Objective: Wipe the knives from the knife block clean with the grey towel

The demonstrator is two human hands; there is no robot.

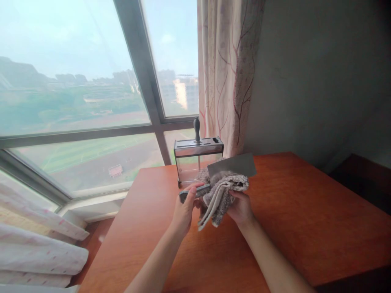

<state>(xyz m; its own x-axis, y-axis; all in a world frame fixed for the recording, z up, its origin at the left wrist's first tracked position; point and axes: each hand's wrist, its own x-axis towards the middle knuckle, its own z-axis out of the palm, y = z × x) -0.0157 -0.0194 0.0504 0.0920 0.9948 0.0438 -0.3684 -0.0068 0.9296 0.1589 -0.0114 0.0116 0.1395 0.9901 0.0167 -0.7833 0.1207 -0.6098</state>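
My left hand [184, 207] is closed round the dark handle of a cleaver, thumb lying on top. The broad grey blade of the cleaver [236, 165] points away to the right, partly hidden under a cloth. In my right hand [241, 208] is a fuzzy grey-brown folded towel [224, 193], draped over the lower part of the blade, its pale edges hanging down. Just behind stands a knife block [198, 148] with clear sides and a metal frame; a dark handle [197, 129] sticks up from its top.
Both hands are above a reddish-brown wooden table [293, 219]. Its far edge meets a large window [100, 138] and a patterned curtain [235, 73]. Another curtain [39, 256] hangs at the lower left, and a dark wall [308, 81] rises at the right.
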